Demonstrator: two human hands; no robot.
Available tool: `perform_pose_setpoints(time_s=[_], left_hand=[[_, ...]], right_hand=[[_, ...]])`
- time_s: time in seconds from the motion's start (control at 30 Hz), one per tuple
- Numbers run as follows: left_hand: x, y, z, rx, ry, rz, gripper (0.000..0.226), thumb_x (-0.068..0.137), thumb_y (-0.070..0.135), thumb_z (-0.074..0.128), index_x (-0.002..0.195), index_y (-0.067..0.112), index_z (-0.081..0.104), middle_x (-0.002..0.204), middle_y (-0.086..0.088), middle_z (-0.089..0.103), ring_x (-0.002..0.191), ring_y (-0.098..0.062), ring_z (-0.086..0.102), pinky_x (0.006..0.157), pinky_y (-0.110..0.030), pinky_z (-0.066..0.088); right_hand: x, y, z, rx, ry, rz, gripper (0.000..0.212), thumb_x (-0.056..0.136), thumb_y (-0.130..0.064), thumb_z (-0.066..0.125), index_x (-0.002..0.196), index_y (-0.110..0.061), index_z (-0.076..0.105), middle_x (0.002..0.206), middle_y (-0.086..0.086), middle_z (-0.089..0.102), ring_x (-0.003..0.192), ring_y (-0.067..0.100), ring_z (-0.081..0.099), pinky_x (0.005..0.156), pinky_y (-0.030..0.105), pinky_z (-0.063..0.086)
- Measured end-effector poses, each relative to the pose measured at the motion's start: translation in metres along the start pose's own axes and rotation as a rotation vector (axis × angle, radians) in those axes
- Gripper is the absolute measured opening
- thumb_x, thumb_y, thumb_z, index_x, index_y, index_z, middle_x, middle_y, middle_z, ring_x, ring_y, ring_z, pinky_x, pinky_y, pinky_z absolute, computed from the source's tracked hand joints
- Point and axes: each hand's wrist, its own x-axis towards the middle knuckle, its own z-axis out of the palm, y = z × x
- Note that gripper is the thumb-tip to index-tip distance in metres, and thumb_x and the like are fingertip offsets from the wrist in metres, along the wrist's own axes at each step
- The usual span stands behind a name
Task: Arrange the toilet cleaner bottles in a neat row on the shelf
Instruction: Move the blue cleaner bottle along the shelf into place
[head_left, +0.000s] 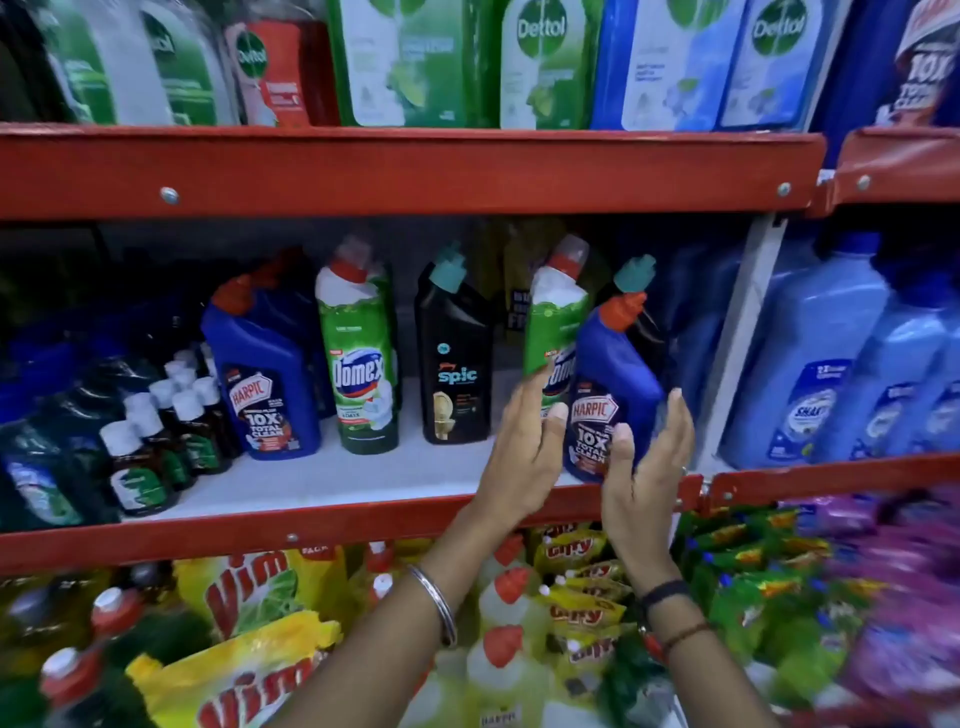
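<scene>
Several toilet cleaner bottles stand on the white middle shelf (322, 480): a blue Harpic bottle (270, 384), a green Domex bottle (363, 364) and a black Spic bottle (454, 364), spaced apart. Further right, a second green Domex bottle (556, 317) leans behind a tilted second blue Harpic bottle (615, 364) at the shelf's front edge. My left hand (524, 452) is open, fingertips against the second Domex bottle. My right hand (647, 467) is open, cupping the tilted Harpic bottle, thumb on its label, fingers along its right side. Another teal-capped black bottle (636, 273) shows behind.
Small dark bottles with white caps (156, 441) crowd the shelf's left. Large blue bottles (831, 374) fill the bay to the right, past a white upright (748, 322). A red shelf rail (415, 171) runs above with Dettol packs. Vim packs (249, 587) lie below.
</scene>
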Motion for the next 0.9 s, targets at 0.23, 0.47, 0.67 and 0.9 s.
perform_pose_setpoints(time_s=[0.23, 0.47, 0.67, 0.9], left_hand=[[0.012, -0.019, 0.024, -0.093, -0.141, -0.291, 0.047, 0.09, 0.036, 0.042, 0.136, 0.035, 0.031, 0.139, 0.0, 0.05, 0.125, -0.016, 0.05, 0.105, -0.046, 0.043], [0.018, -0.02, 0.021, -0.106, -0.1, -0.283, 0.044, 0.086, 0.018, 0.055, 0.129, 0.021, 0.046, 0.12, -0.006, 0.065, 0.106, -0.02, 0.064, 0.092, -0.047, 0.053], [0.007, -0.02, -0.007, -0.14, 0.024, -0.245, 0.044, 0.083, 0.014, 0.062, 0.126, 0.018, 0.051, 0.112, -0.002, 0.068, 0.098, -0.01, 0.067, 0.084, -0.034, 0.057], [-0.013, -0.017, -0.074, -0.164, 0.203, -0.264, 0.042, 0.08, 0.019, 0.063, 0.119, 0.028, 0.052, 0.11, 0.011, 0.065, 0.102, -0.014, 0.065, 0.086, -0.035, 0.055]], right_hand=[[0.015, 0.024, -0.005, 0.022, -0.212, 0.119, 0.061, 0.095, -0.03, 0.051, 0.146, -0.011, 0.022, 0.147, 0.013, 0.037, 0.134, 0.022, 0.038, 0.108, 0.031, 0.034], [0.024, 0.032, -0.015, 0.073, -0.273, 0.138, 0.048, 0.09, -0.025, 0.06, 0.132, -0.013, 0.042, 0.121, 0.005, 0.06, 0.107, 0.02, 0.06, 0.086, 0.034, 0.05], [0.017, 0.014, -0.006, 0.252, -0.313, 0.166, 0.049, 0.087, -0.022, 0.062, 0.132, -0.017, 0.043, 0.123, 0.003, 0.062, 0.107, -0.002, 0.061, 0.084, 0.018, 0.052], [0.002, -0.042, 0.036, 0.388, -0.36, 0.1, 0.051, 0.085, -0.024, 0.066, 0.132, -0.017, 0.047, 0.126, 0.004, 0.053, 0.117, 0.014, 0.058, 0.091, 0.03, 0.054]])
